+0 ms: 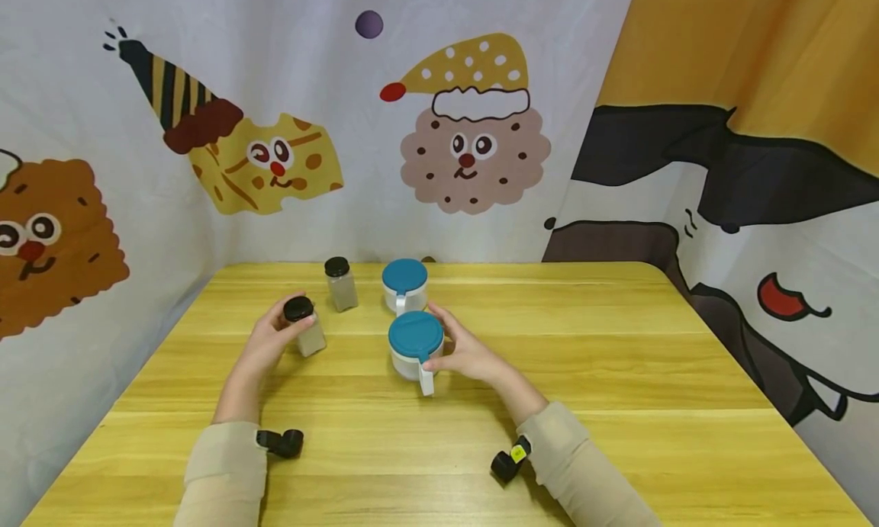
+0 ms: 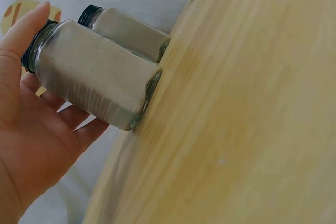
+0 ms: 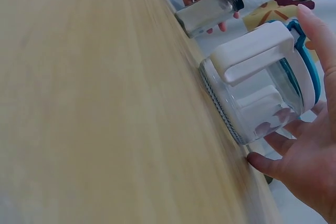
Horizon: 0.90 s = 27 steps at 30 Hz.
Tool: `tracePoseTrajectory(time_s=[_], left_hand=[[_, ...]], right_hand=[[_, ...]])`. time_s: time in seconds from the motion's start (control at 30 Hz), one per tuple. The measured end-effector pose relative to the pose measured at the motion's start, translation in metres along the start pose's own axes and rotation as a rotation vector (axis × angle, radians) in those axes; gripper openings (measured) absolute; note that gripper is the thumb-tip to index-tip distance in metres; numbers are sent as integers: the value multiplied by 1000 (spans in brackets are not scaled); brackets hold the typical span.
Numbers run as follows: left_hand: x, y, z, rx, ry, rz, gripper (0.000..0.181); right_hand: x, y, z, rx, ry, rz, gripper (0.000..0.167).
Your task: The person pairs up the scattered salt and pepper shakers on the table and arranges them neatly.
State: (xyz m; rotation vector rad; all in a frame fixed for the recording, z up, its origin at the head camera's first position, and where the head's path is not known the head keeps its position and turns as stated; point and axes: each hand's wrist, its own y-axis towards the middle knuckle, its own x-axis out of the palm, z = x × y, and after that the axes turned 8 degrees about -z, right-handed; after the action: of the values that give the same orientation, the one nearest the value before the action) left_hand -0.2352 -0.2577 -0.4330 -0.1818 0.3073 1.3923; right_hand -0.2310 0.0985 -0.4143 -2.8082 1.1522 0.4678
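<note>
Beige sleeves come in at the near edge, each with a small black wrist-worn camera above the yellow wood-grain tabletop.

Right hand wraps a squat clear-glass jar with a flat blue lid and white handle, front and centre: thumb by the lid and handle, fingers round the far side, spread a little. Left hand holds a square clear-glass jar with a ribbed black lid, off to the left: thumb at the shoulder near the lid, fingers behind the body, slightly apart. Both bases sit at the tabletop; cannot tell if either is lifted, or how hard the fingers press.

Handling, judged by eye: rigid glass, smooth, probably slippery, could chip if knocked. Weight likely modest; fill unclear. Square jar: best taken by the flat sides below the lid. Blue-lidded one: body or handle, not the lid, which may come loose.

Just behind, untouched: a matching square glass jar with black lid and a matching blue-lidded glass jar with white handle, both upright. Farthest back, white cloth backdrop with cartoon prints.
</note>
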Motion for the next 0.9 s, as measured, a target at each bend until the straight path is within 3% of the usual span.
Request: tracePoseTrajectory(time_s=[0.23,0.7,0.9], left_hand=[[1,0,4,0,-19,5,67],[3,4,3,-1,-105,50,63],[5,-2,18,10,-135,55,57]], right_hand=[[1,4,2,32,14,-3,99],[1,8,9,11,90,-27,110],[2,10,13,15,98,-16,109]])
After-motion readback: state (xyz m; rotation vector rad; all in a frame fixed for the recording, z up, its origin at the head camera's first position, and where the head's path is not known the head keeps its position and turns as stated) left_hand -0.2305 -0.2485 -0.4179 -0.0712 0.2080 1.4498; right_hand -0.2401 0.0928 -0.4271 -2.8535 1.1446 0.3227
